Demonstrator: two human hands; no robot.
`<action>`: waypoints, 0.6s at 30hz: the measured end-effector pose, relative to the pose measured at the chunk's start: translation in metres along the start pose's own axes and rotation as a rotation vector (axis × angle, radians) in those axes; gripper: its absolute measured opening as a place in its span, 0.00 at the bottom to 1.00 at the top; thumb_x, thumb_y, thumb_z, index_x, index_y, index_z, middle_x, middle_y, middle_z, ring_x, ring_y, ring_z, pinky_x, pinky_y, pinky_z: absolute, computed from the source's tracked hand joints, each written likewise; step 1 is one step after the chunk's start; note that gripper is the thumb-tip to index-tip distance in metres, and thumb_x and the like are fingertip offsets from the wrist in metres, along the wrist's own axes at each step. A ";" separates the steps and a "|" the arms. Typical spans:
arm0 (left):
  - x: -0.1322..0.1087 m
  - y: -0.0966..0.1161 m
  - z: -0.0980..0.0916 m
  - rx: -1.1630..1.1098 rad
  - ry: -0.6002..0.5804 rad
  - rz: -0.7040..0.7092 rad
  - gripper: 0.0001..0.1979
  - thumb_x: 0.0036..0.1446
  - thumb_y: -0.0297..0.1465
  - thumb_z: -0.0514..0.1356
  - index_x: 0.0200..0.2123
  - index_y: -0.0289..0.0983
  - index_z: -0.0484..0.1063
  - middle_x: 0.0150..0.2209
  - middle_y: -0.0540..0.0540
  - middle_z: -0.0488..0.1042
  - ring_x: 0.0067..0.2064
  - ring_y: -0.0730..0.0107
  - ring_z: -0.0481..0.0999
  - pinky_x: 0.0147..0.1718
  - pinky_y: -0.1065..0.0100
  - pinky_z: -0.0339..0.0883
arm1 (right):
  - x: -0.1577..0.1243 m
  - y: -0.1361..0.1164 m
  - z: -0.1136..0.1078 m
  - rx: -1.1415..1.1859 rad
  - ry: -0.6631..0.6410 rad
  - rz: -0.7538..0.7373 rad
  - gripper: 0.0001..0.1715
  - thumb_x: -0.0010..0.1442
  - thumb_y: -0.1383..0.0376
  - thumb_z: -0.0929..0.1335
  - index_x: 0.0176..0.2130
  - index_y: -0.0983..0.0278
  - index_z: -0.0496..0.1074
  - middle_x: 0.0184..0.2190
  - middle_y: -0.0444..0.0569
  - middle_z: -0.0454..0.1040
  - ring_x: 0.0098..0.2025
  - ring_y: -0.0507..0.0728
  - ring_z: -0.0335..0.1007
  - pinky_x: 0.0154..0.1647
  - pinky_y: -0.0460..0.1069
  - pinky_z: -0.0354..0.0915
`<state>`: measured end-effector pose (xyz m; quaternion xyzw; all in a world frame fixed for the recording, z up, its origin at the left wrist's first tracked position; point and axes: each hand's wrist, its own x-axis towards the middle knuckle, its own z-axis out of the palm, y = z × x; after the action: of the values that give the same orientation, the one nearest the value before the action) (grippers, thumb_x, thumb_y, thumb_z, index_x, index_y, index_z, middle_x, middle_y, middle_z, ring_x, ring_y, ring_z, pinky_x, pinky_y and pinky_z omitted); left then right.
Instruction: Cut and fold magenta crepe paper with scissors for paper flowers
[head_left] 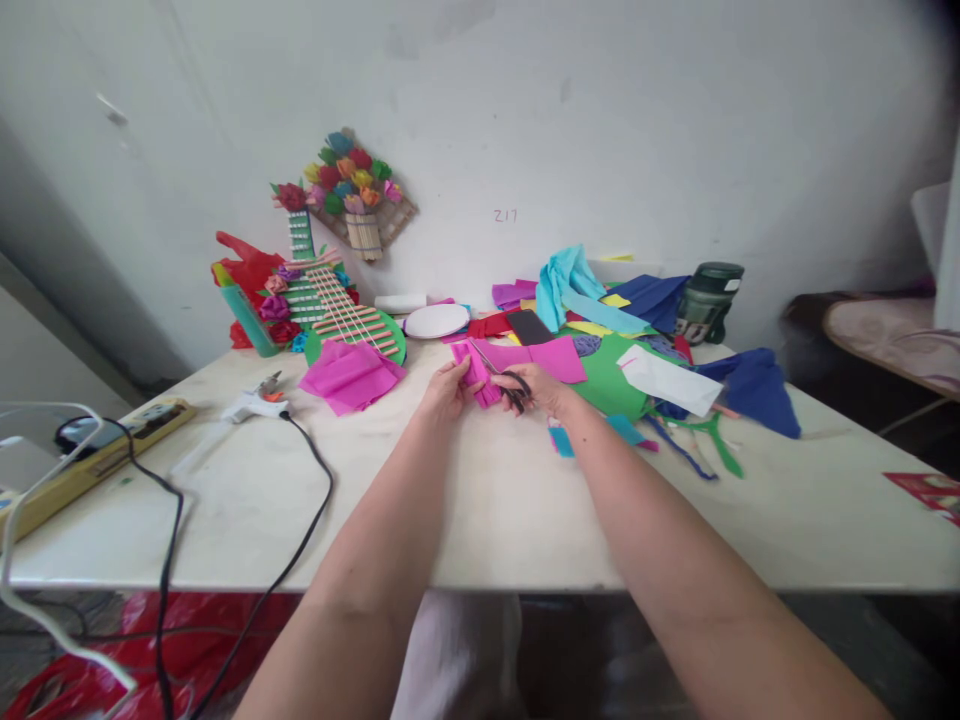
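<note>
My left hand (450,388) pinches the left end of a bright pink sheet of crepe paper (555,358) just above the table. The fingers of my right hand (538,388) wrap round the handles of black-handled scissors (514,388). Their blades point up and left, lying against the pink paper close to my left fingertips. Whether the blades are apart I cannot make out. To the left, another crumpled pink piece (351,378) rests against a green round craft (397,340) with wooden sticks and strings. Small blue and pink scraps (562,441) lie under my right forearm.
Coloured paper, including a light blue piece (566,285), is heaped at the back right beside a dark green bottle (706,302). A phone (529,326) lies among it. A glue gun (256,400) with a black cord and a power strip (97,460) are at left.
</note>
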<state>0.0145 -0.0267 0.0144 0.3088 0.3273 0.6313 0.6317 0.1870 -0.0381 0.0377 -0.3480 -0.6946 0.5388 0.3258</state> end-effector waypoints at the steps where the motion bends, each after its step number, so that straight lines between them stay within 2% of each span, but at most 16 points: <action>1: 0.000 0.000 0.000 0.004 0.002 -0.002 0.03 0.52 0.25 0.62 0.32 0.32 0.71 0.27 0.46 0.75 0.26 0.74 0.74 0.24 0.74 0.71 | 0.000 0.000 0.000 -0.001 -0.001 -0.004 0.22 0.50 0.50 0.70 0.27 0.67 0.67 0.18 0.46 0.73 0.13 0.47 0.64 0.10 0.41 0.47; 6: 0.000 0.000 0.002 0.035 0.025 -0.014 0.04 0.52 0.26 0.61 0.33 0.32 0.72 0.27 0.45 0.76 0.26 0.72 0.75 0.22 0.72 0.70 | -0.001 -0.001 -0.001 -0.013 -0.004 0.000 0.25 0.51 0.47 0.68 0.29 0.68 0.67 0.17 0.46 0.72 0.13 0.48 0.65 0.10 0.41 0.48; 8: 0.000 0.000 0.003 0.054 0.041 0.002 0.05 0.51 0.27 0.63 0.32 0.32 0.71 0.25 0.47 0.74 0.23 0.73 0.73 0.20 0.73 0.68 | -0.001 0.000 -0.002 -0.007 -0.001 0.001 0.26 0.51 0.46 0.68 0.29 0.68 0.68 0.18 0.45 0.72 0.14 0.48 0.66 0.10 0.41 0.48; 11: -0.001 0.001 0.005 0.114 0.108 0.046 0.09 0.48 0.30 0.66 0.26 0.33 0.68 0.17 0.53 0.67 0.15 0.80 0.63 0.12 0.77 0.54 | 0.000 0.001 -0.001 0.003 0.008 0.010 0.27 0.50 0.46 0.68 0.31 0.68 0.68 0.18 0.45 0.72 0.15 0.49 0.67 0.10 0.41 0.48; 14: -0.004 0.002 0.008 0.182 0.186 0.095 0.14 0.46 0.32 0.67 0.20 0.34 0.64 0.12 0.56 0.60 0.12 0.84 0.55 0.11 0.76 0.44 | 0.000 0.001 0.000 0.008 0.004 0.008 0.26 0.51 0.46 0.67 0.32 0.67 0.68 0.18 0.44 0.72 0.15 0.48 0.66 0.10 0.41 0.48; 18: -0.005 0.002 0.010 0.166 0.198 0.142 0.13 0.41 0.33 0.68 0.22 0.34 0.67 0.16 0.54 0.67 0.16 0.81 0.62 0.16 0.76 0.52 | 0.001 0.000 0.004 -0.018 0.026 0.001 0.25 0.52 0.46 0.67 0.30 0.66 0.66 0.17 0.43 0.70 0.13 0.48 0.64 0.10 0.41 0.49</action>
<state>0.0215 -0.0313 0.0219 0.3187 0.4162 0.6726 0.5223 0.1827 -0.0395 0.0368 -0.3583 -0.6951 0.5279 0.3313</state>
